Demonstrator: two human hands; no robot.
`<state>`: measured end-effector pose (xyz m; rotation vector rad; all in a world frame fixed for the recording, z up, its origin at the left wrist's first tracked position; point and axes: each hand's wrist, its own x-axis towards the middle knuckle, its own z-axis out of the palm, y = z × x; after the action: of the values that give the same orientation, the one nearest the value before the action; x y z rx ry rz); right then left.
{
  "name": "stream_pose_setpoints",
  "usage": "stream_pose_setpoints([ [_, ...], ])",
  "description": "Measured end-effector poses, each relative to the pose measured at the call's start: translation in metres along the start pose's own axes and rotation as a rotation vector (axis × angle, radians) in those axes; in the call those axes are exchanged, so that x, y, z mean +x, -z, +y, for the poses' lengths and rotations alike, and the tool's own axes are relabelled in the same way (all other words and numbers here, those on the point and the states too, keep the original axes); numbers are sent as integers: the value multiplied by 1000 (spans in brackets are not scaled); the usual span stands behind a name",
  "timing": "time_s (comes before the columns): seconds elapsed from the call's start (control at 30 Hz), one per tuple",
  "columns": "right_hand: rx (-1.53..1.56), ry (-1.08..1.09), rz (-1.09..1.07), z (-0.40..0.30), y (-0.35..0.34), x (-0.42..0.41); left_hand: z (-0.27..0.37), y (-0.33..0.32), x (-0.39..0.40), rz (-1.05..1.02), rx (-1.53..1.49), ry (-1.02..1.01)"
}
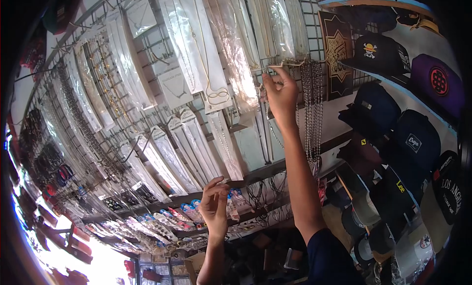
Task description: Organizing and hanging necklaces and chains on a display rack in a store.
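Note:
My right hand (279,95) is raised to a wire grid wall, its thumb and fingers at a metal display hook (276,66) near hanging chains. Whether it grips the hook or a chain cannot be told. Beside it, to the right, hangs a bunch of beaded metal chains (312,108). Left of it are necklaces in clear plastic sleeves (241,75) and a gold-coloured necklace on a white card (215,93). Lower down, my left hand (215,207) is held up with bent fingers apart and nothing seen in it, just below a carded chain bracelet (225,146).
Caps stand on blue-edged shelves (416,91) to the right, next to a dark framed plaque (335,56). Small packaged accessories (158,224) and black cords (261,193) hang low on the wall. An opened cardboard box (194,264) lies at the bottom.

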<state>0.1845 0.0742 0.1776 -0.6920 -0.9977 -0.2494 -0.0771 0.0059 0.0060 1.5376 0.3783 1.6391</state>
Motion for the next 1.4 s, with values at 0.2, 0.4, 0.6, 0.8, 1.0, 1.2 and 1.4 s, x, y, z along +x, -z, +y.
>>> stream_pose_setpoints([
  [0.2, -21, -239, 9, -6, 12, -31, -4, 25, -9, -62, 50, -8],
  [0.4, -338, 74, 73, -30, 38, -113, -9, 62, -40, 71, 44, 118],
  [0.6, -382, -176, 51, -80, 44, -272, -27, 122, -107, 27, -10, 232],
  [0.8, -356, -456, -157, -117, 45, -405, -43, 193, -180, 18, 123, 545],
  [1.0, -394, -624, -352, -136, 43, -495, -52, 253, -236, 103, 136, 719],
  [1.2, -510, -596, -568, -138, 39, -553, -75, 300, -275, 128, 157, 744],
  [1.4, -492, -756, -686, -155, 25, -605, -97, 349, -314, 176, 169, 863],
])
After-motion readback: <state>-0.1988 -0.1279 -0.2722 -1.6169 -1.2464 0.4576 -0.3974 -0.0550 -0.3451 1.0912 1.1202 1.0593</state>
